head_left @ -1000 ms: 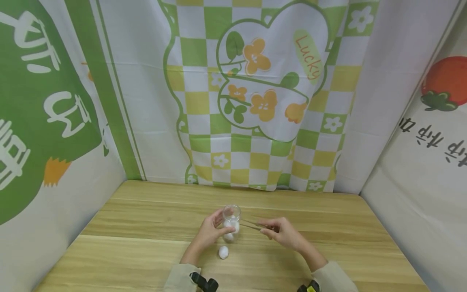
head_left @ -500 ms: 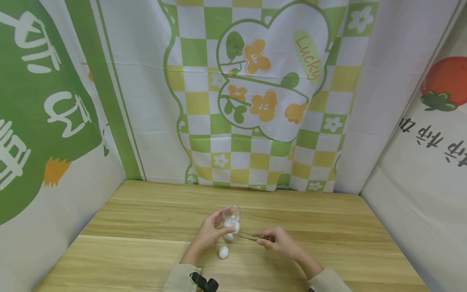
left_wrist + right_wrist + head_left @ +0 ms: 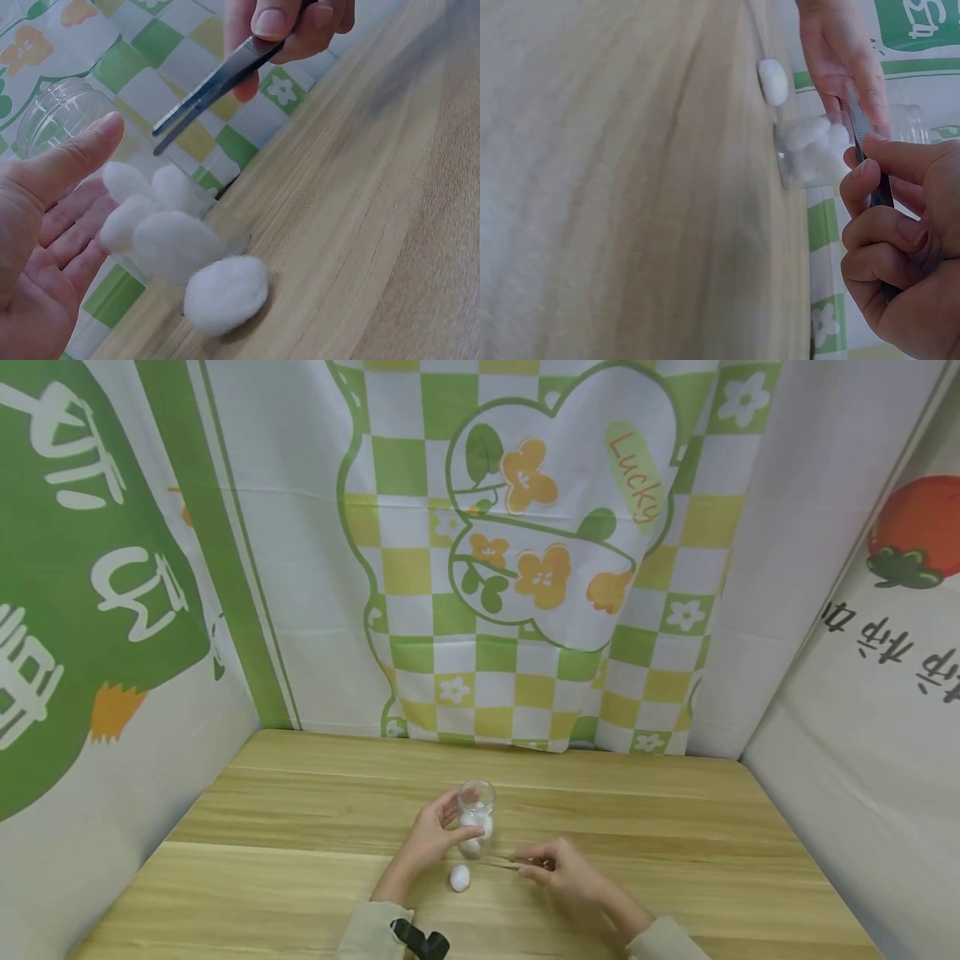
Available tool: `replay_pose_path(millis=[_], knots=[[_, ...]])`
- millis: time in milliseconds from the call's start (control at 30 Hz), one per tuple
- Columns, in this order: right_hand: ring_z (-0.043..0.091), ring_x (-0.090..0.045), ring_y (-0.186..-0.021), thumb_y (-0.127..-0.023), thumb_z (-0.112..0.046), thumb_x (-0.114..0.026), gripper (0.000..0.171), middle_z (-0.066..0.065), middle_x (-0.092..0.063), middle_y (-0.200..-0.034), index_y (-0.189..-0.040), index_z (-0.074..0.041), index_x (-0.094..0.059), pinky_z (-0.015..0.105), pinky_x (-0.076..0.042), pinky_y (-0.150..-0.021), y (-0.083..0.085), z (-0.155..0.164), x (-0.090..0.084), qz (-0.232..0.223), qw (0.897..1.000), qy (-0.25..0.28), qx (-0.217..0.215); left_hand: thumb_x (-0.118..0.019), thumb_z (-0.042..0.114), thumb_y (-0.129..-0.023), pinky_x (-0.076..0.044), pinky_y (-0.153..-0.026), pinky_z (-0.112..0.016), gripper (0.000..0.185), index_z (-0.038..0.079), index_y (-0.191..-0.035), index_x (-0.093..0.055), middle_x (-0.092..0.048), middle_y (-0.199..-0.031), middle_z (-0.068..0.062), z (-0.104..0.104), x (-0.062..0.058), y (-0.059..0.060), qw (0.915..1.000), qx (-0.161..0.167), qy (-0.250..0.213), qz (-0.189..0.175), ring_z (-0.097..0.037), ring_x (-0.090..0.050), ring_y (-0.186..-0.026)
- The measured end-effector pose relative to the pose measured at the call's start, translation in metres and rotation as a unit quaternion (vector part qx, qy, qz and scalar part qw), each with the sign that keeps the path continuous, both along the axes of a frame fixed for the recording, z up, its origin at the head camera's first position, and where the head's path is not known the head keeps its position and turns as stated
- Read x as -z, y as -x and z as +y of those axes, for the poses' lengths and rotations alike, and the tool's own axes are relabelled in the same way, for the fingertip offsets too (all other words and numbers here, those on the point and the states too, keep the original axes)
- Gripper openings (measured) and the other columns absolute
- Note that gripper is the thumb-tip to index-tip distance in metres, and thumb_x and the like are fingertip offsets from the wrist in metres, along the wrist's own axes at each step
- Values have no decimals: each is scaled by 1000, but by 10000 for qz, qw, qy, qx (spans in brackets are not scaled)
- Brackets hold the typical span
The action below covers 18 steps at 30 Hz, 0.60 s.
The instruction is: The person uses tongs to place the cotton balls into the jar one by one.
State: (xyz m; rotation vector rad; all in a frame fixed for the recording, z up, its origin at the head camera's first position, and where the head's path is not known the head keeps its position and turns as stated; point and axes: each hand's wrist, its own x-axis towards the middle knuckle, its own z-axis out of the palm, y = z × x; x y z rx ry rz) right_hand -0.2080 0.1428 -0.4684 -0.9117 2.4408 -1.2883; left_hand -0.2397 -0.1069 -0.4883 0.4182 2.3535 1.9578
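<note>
- The right hand [image 3: 558,870], low and right of centre in the head view, is pinching the tweezers [image 3: 504,862] between thumb and curled fingers [image 3: 885,225]; the two tips are standing slightly apart with nothing between them.
- The left hand [image 3: 427,842] is cupping the small glass jar [image 3: 476,806] at frame centre, thumb [image 3: 71,161] and fingers wrapping its side, so the jar is standing upright on the counter [image 3: 300,827].
- The loose cotton ball [image 3: 460,877] is lying on the counter just in front of the jar's base, near the tweezer tips; more cotton balls [image 3: 150,217] are sitting inside the jar.
- Judging from this, a gentle squeeze across the ball's middle should be holding it best, since the fluff is compressing easily and could be slipping out.
- Keeping the jar steady and its mouth uncovered is looking sensible.
</note>
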Motion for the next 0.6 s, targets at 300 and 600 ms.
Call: replay_pose_path(millis=[300, 600], knots=[[-7, -47, -64, -93, -16, -61, 31, 20, -68, -82, -116, 5, -66, 10, -47, -58, 0, -8, 9, -8, 9998, -168, -92, -77, 17, -82, -36, -119, -51, 66, 9, -140, -48, -57, -140, -14, 0, 0, 1, 10000, -66, 28, 35, -36, -45, -138], [-8, -46, -61, -91, -14, -63, 30, 17, -66, -75, -115, 5, -67, 9, -46, -55, 1, -15, 13, 4, 9998, -193, -97, -77, 18, -81, -35, -119, -50, 67, 9, -140, -48, -57, -140, -13, 0, 0, 1, 10000, -23, 2, -40, -35, -45, -138]])
